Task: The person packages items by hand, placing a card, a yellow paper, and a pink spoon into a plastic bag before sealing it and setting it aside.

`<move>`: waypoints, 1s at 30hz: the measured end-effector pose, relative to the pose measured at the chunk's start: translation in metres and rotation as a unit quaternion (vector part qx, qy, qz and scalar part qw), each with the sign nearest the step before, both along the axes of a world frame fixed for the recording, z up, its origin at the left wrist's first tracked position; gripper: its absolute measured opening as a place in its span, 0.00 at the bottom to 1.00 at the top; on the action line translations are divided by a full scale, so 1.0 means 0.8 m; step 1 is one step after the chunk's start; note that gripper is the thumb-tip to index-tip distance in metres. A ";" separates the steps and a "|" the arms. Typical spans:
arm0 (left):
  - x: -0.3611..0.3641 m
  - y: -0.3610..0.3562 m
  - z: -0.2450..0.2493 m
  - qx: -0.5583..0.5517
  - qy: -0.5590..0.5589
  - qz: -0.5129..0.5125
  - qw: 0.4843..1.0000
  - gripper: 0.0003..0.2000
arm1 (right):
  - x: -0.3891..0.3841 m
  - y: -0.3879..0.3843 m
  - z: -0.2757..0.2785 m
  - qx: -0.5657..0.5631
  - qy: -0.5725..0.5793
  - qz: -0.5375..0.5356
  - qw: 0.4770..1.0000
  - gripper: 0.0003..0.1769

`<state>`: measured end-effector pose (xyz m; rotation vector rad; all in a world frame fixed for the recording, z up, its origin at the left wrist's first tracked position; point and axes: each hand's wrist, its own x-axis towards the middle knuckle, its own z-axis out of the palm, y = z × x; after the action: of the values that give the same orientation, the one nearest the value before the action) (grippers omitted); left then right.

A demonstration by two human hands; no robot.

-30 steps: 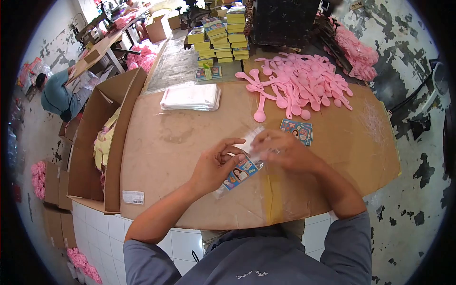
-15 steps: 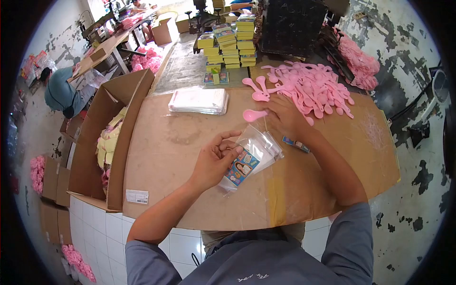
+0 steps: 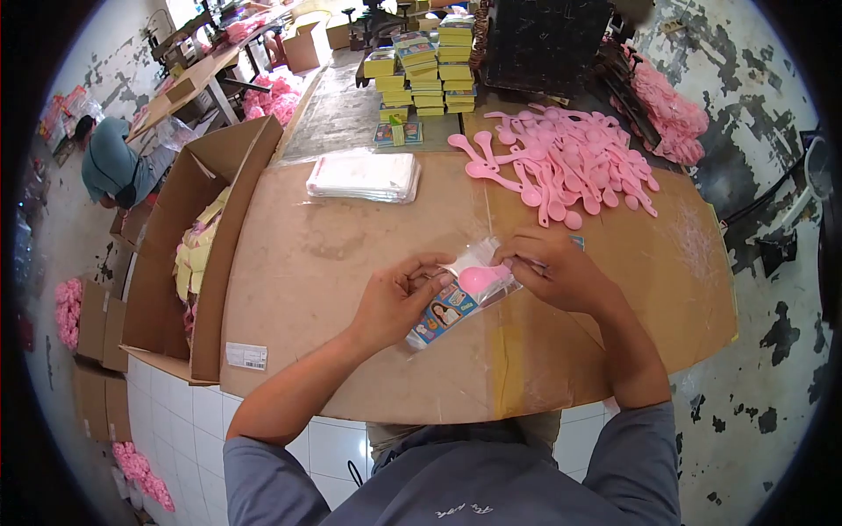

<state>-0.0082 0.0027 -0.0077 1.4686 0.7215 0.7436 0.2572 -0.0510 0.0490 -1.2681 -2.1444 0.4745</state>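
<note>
My left hand (image 3: 405, 298) pinches the edge of a clear plastic bag (image 3: 416, 342) holding a blue printed card (image 3: 445, 312). A pink measuring spoon (image 3: 479, 279) is in my right hand (image 3: 545, 267), fingers closed on its handle. The spoon's bowl lies at the mouth of the bag, overlapping the upper end of the card. Behind my right hand, a corner of another blue card (image 3: 576, 241) peeks out. A large heap of pink spoons (image 3: 579, 167) lies beyond my right hand.
A stack of clear bags (image 3: 363, 175) lies on the cardboard-covered table (image 3: 298, 289). Stacks of yellow-edged cards (image 3: 425, 74) stand at the back. An open carton (image 3: 237, 237) with yellow and pink pieces stands left. A person (image 3: 114, 162) bends down at far left.
My right hand has come from the spoon heap toward me, carrying a pink spoon to the bag's mouth. My left hand stays at the bag with the card.
</note>
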 end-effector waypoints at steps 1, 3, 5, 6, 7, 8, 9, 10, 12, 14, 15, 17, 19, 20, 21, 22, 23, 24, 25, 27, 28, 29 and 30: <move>0.001 0.001 -0.003 0.013 0.003 -0.001 1.000 0.15 | 0.000 -0.001 0.003 -0.005 -0.005 0.005 1.000 0.09; 0.001 -0.003 0.001 0.005 0.026 -0.021 0.999 0.14 | -0.001 -0.002 0.003 0.001 -0.009 0.005 1.000 0.09; 0.002 -0.005 0.003 0.008 0.055 -0.039 0.998 0.14 | -0.007 -0.002 -0.002 0.022 -0.006 -0.002 1.000 0.09; 0.003 -0.006 0.002 0.015 0.074 -0.047 0.996 0.14 | -0.010 -0.004 -0.002 0.007 -0.009 0.001 1.000 0.10; 0.003 -0.007 0.001 0.022 0.093 -0.056 0.994 0.14 | -0.013 -0.006 -0.001 -0.008 -0.013 0.003 1.000 0.12; 0.004 -0.009 0.002 0.020 0.084 -0.059 0.995 0.13 | -0.016 -0.009 0.000 -0.023 -0.016 0.006 1.000 0.14; 0.005 -0.012 0.005 0.017 0.075 -0.062 0.995 0.13 | -0.022 -0.011 -0.001 -0.051 0.039 0.010 0.998 0.18; 0.006 -0.015 0.005 0.015 0.066 -0.065 0.996 0.13 | -0.030 -0.013 -0.001 -0.080 0.092 0.014 0.992 0.22; 0.008 -0.015 -0.007 -0.007 0.017 -0.090 0.996 0.13 | -0.046 -0.017 -0.005 -0.175 0.256 0.063 0.949 0.28; 0.007 -0.013 -0.012 -0.036 -0.026 -0.112 0.993 0.14 | -0.055 -0.017 -0.011 -0.287 0.440 0.149 0.838 0.32; 0.006 -0.013 -0.009 -0.054 -0.044 -0.121 0.990 0.14 | -0.057 -0.016 -0.013 -0.336 0.512 0.185 0.769 0.33; 0.001 -0.010 0.001 -0.103 -0.060 -0.140 0.983 0.14 | -0.049 -0.009 -0.020 -0.359 0.556 0.230 0.713 0.32; -0.006 -0.005 0.014 -0.161 -0.055 -0.159 0.972 0.14 | -0.026 0.003 -0.024 -0.279 0.494 0.236 0.789 0.30; -0.007 -0.006 0.014 -0.160 -0.069 -0.159 0.972 0.14 | -0.017 0.006 -0.024 -0.210 0.429 0.227 0.849 0.28; -0.007 -0.006 0.014 -0.158 -0.083 -0.159 0.971 0.14 | -0.017 0.005 -0.022 -0.186 0.373 0.211 0.884 0.26; -0.007 -0.006 0.014 -0.155 -0.097 -0.158 0.970 0.14 | -0.019 0.000 -0.022 -0.161 0.315 0.195 0.915 0.24; -0.008 -0.005 0.011 -0.149 -0.096 -0.174 0.969 0.15 | -0.021 -0.004 -0.021 -0.135 0.257 0.177 0.940 0.22; -0.009 -0.003 0.005 -0.142 -0.093 -0.191 0.967 0.16 | -0.023 -0.006 -0.019 -0.119 0.247 0.174 0.946 0.19; -0.010 -0.001 0.002 -0.134 -0.090 -0.208 0.965 0.16 | -0.027 -0.008 -0.015 -0.103 0.237 0.171 0.951 0.17; -0.005 -0.009 0.005 -0.125 -0.116 -0.198 0.965 0.17 | -0.033 -0.013 -0.002 -0.062 0.220 0.165 0.959 0.13; -0.003 -0.012 0.008 -0.120 -0.130 -0.195 0.965 0.18 | -0.035 -0.016 0.010 -0.036 0.212 0.164 0.963 0.11; -0.004 -0.013 0.010 -0.077 -0.110 -0.175 0.975 0.18 | -0.037 -0.019 0.022 -0.010 0.202 0.162 0.966 0.10; -0.004 -0.014 0.012 -0.035 -0.092 -0.155 0.983 0.18 | -0.038 -0.024 0.037 -0.004 0.201 0.160 0.967 0.10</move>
<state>-0.0112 -0.0088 0.0015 1.3870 0.3633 0.5968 0.2269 -0.0705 0.0786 -0.7469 -1.9949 0.8012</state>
